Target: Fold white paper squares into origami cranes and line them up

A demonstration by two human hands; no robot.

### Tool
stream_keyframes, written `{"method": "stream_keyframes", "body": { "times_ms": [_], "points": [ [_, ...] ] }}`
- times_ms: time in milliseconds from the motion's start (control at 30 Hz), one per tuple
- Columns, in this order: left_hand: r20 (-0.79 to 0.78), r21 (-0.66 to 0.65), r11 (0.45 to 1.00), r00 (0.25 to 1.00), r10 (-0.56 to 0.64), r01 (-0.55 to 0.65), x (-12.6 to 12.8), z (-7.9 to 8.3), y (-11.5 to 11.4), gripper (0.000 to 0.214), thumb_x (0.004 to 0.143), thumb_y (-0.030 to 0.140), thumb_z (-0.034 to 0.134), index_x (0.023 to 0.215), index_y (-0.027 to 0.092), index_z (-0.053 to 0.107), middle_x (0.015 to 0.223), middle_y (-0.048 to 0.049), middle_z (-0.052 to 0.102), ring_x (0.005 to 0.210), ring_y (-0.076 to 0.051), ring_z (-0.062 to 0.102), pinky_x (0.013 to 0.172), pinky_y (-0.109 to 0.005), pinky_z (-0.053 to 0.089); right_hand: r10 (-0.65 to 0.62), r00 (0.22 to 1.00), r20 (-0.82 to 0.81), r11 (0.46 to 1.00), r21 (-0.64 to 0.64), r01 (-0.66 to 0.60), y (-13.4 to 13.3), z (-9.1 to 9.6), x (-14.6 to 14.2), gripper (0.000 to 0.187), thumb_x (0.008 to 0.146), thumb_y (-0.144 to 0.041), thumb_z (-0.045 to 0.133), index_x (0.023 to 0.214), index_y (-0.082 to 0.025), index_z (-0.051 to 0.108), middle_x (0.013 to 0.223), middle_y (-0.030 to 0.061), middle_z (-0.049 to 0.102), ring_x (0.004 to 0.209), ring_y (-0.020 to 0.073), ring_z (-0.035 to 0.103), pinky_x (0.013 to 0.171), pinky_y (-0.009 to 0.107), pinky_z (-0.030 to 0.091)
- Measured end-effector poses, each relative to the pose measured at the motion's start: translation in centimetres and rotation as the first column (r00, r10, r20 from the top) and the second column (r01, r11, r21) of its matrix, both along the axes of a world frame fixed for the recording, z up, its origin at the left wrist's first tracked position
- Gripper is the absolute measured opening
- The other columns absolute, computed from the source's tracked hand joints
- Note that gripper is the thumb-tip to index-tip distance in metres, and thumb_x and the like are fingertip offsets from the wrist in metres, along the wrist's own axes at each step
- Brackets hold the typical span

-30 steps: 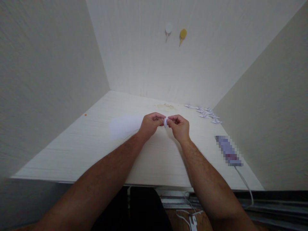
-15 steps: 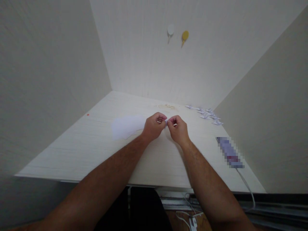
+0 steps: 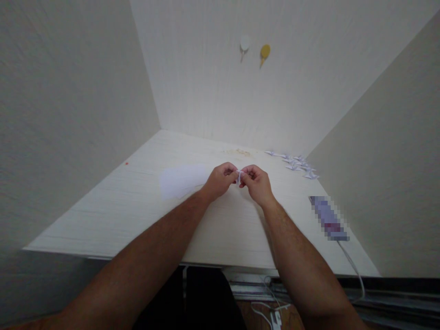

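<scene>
Between my fingertips, above the middle of the table, is a small piece of folded white paper. My left hand pinches its left side, and my right hand pinches the right side. Fingers cover much of the paper, so its full shape is hidden. White paper sheets lie flat on the table to the left, partly behind my left hand and forearm. Toward the back right corner sits a group of several small folded paper figures, pointed like cranes.
On the white table, a blurred-out flat device with a white cable lies at the right. A white hook and a yellow hook are on the back wall. A small orange bit lies at the left edge.
More of the folded paper shows between my fingertips, which are slightly farther apart. My hands have shifted only a little; the things on the table stay in place.
</scene>
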State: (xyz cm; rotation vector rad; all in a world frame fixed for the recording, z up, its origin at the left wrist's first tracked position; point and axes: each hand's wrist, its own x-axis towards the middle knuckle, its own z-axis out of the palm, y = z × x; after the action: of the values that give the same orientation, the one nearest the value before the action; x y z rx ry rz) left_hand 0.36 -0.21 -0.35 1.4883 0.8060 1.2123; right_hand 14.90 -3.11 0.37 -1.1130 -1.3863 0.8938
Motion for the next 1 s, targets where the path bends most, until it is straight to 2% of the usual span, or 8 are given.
{"method": "stream_keyframes", "body": {
  "times_ms": [167, 433, 567, 800, 1000],
  "points": [
    [-0.008, 0.087, 0.993, 0.997, 0.078, -0.077, 0.09, 0.06, -0.2, 0.01, 0.072, 0.024, 0.066, 0.074, 0.015, 0.062, 0.075, -0.0029, 0.068, 0.066, -0.013, 0.062, 0.063, -0.025, 0.048, 0.019, 0.999, -0.045, 1.0, -0.01, -0.019, 0.04, 0.02, -0.02, 0.026, 0.068, -0.04, 0.075, 0.074, -0.019, 0.061, 0.059, -0.0025, 0.062, 0.05, 0.0112, 0.056, 0.05, 0.026, 0.051],
    [-0.072, 0.171, 0.964, 0.973, 0.217, -0.203, 0.07, 0.02, -0.52, 0.008, 0.072, 0.024, 0.065, 0.072, 0.017, 0.062, 0.061, 0.0018, 0.062, 0.055, -0.01, 0.054, 0.051, -0.022, 0.04, -0.015, 0.998, -0.058, 0.999, -0.031, 0.013, -0.31, 0.31, -0.19, 0.024, 0.07, -0.039, 0.073, 0.077, -0.017, 0.066, 0.061, -0.0009, 0.063, 0.054, 0.0123, 0.058, 0.055, 0.028, 0.053],
    [-0.052, 0.184, 0.959, 0.972, 0.227, -0.214, 0.22, -0.09, -0.38, 0.008, 0.071, 0.022, 0.066, 0.074, 0.018, 0.06, 0.064, 0.0019, 0.062, 0.058, -0.01, 0.055, 0.054, -0.021, 0.042, -0.059, 0.998, -0.001, 0.998, -0.022, 0.059, -0.29, 0.38, -0.29, 0.026, 0.07, -0.041, 0.072, 0.076, -0.017, 0.066, 0.061, -0.0005, 0.064, 0.052, 0.012, 0.058, 0.053, 0.027, 0.051],
    [0.039, 0.065, 0.984, 0.986, 0.163, -0.165, 0.49, -0.52, 0.26, 0.016, 0.065, 0.019, 0.071, 0.076, 0.016, 0.059, 0.067, 0.0009, 0.061, 0.062, -0.01, 0.057, 0.058, -0.022, 0.045, -0.131, 0.986, 0.105, 0.99, -0.033, 0.135, 0.08, 0.09, 0.02, 0.018, 0.071, -0.034, 0.068, 0.073, -0.016, 0.066, 0.054, -0.0014, 0.061, 0.048, 0.0101, 0.053, 0.048, 0.023, 0.041],
    [0.138, -0.094, 0.988, 0.981, 0.138, -0.126, 0.63, -0.39, 0.07, 0.02, 0.061, 0.015, 0.072, 0.073, 0.016, 0.056, 0.06, 0.0026, 0.06, 0.055, -0.009, 0.056, 0.055, -0.023, 0.047, -0.137, 0.986, 0.095, 0.982, -0.117, 0.147, -0.02, 0.23, -0.12, 0.018, 0.07, -0.034, 0.066, 0.067, -0.017, 0.062, 0.051, -0.0018, 0.059, 0.044, 0.0097, 0.05, 0.044, 0.023, 0.038]
  ]
}}
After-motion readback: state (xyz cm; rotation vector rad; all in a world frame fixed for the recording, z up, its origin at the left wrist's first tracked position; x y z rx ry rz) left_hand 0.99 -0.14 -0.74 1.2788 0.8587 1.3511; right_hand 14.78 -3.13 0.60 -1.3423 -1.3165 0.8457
